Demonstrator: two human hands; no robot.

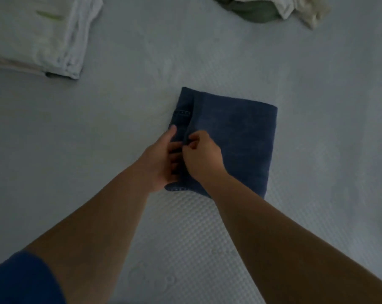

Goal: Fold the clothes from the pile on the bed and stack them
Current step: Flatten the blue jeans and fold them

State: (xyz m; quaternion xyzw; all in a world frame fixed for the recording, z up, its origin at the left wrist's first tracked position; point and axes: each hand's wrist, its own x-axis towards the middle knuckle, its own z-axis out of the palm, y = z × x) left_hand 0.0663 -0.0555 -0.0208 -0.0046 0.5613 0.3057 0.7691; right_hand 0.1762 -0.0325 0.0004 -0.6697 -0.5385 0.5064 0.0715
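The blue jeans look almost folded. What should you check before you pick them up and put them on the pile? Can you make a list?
1. Jeans folded into a compact rectangle: ok.
2. Left hand grip on the left edge: ok.
3. Right hand pinching the top layer's edge: ok.
4. Folded white stack ready, top flat: ok.
5. Bed between jeans and stack bare: ok.
6. Underside layers tidy: cannot tell.

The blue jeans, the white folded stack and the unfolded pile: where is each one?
blue jeans (236,137): head view, flat top of the folded denim.
white folded stack (38,38): head view, top layer.
unfolded pile (260,12): head view, green cloth.
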